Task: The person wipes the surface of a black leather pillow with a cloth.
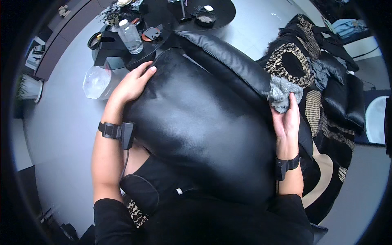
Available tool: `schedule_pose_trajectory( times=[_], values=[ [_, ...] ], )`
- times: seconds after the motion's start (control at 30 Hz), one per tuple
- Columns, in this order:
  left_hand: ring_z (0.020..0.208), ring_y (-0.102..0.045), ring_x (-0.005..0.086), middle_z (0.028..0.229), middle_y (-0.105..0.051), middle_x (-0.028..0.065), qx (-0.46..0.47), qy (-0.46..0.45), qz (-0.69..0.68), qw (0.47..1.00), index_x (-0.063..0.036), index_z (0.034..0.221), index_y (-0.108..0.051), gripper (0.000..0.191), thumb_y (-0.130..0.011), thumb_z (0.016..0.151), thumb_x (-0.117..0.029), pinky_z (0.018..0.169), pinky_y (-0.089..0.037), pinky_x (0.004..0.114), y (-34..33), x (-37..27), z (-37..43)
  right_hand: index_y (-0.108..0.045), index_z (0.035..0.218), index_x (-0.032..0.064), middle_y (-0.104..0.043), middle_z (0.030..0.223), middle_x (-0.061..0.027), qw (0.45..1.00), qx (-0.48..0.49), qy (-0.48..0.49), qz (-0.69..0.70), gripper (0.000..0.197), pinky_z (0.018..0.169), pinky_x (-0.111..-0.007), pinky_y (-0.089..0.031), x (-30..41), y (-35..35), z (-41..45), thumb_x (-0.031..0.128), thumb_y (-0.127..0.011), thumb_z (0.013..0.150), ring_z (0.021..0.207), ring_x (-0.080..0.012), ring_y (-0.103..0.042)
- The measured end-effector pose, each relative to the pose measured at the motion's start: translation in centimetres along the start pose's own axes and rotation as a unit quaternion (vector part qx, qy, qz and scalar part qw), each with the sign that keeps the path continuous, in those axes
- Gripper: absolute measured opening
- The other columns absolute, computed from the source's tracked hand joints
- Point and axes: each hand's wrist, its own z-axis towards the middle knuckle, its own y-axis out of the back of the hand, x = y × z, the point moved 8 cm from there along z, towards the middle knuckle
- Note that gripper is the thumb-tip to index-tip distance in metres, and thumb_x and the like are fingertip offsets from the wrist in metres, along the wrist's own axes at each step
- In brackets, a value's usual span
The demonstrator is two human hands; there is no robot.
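A large black leather cushion (196, 110) rests across my lap and fills the middle of the view. My left hand (133, 81) grips its upper left edge, thumb on top, with the fingers partly hidden behind. On the right, my right hand (286, 121) holds a crumpled grey fuzzy cloth (281, 92) between thumb and fingers, beside the cushion's right edge. Behind the large cushion leans a second black leather piece (229, 58) with a piped seam; a pale strip shows in the gap between them. Both wrists wear black straps with small boxes.
Beyond the cushion stands a round dark glass table (159, 46) with a clear white-capped bottle (131, 36) and an ashtray (205, 19). A plastic-lined bin (96, 81) sits on the floor below. Patterned black-and-beige throws (289, 62) and black cushions (343, 95) lie to the right.
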Motion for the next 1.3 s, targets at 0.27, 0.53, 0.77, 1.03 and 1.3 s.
schedule_pose_trajectory(
  times=[0.27,0.53,0.77,1.03,1.3],
  values=[
    [0.129,-0.068,0.0331,0.137,-0.07,0.0229,-0.087,-0.073,0.018,0.993,-0.0033,0.154,-0.056,0.062,-0.063,0.108,-0.044,0.112,-0.05,0.04,1.1,-2.0,-0.3,-0.066,0.134,0.0006,-0.074,0.119,-0.0072,0.976,-0.002,0.046,-0.211,0.038,0.09,-0.032,-0.058,2.2,0.1,-3.5,0.026,-0.073,0.106,0.101,-0.0152,-0.071],
    [0.134,-0.064,0.0312,0.143,-0.067,0.0235,-0.035,-0.027,0.021,0.999,-0.0022,0.155,-0.054,0.065,-0.059,0.11,-0.047,0.114,-0.047,0.038,0.7,-1.0,-0.2,-0.067,0.13,-0.0019,-0.074,0.118,-0.0077,0.973,0.09,0.063,-0.201,0.032,0.099,-0.028,-0.051,2.1,-1.0,-2.3,0.019,-0.052,0.11,0.108,-0.0131,-0.068],
    [0.141,-0.06,0.0363,0.15,-0.063,0.0254,-0.035,-0.031,0.012,0.999,-0.0034,0.156,-0.054,0.069,-0.056,0.109,-0.054,0.117,-0.045,0.04,0.7,-0.7,-0.2,-0.069,0.129,-0.0005,-0.078,0.107,-0.0168,0.728,0.211,0.278,-0.59,0.028,0.088,-0.034,-0.057,1.2,-6.0,-6.5,0.014,-0.067,0.105,0.099,-0.0223,-0.077],
    [0.143,-0.058,0.0362,0.152,-0.061,0.0259,-0.026,-0.039,0.03,0.998,-0.0026,0.158,-0.051,0.069,-0.055,0.11,-0.052,0.119,-0.043,0.04,0.5,-1.2,-0.4,-0.068,0.111,-0.0041,-0.066,0.093,-0.0197,0.653,0.339,0.256,-0.627,0.022,0.08,-0.044,-0.053,-1.8,-8.5,-9.2,0.017,-0.064,0.107,0.088,-0.0379,-0.067],
    [0.147,-0.055,0.0346,0.156,-0.058,0.0249,-0.013,-0.042,0.029,0.999,-0.0027,0.159,-0.05,0.068,-0.055,0.111,-0.051,0.121,-0.04,0.04,0.2,-0.2,0.1,-0.08,0.098,0.0071,-0.065,0.077,-0.0046,0.556,0.594,0.266,-0.518,0.02,0.068,-0.038,-0.052,-4.2,-12.3,-17.7,0.023,-0.084,0.086,0.075,-0.0233,-0.064]
  ],
)
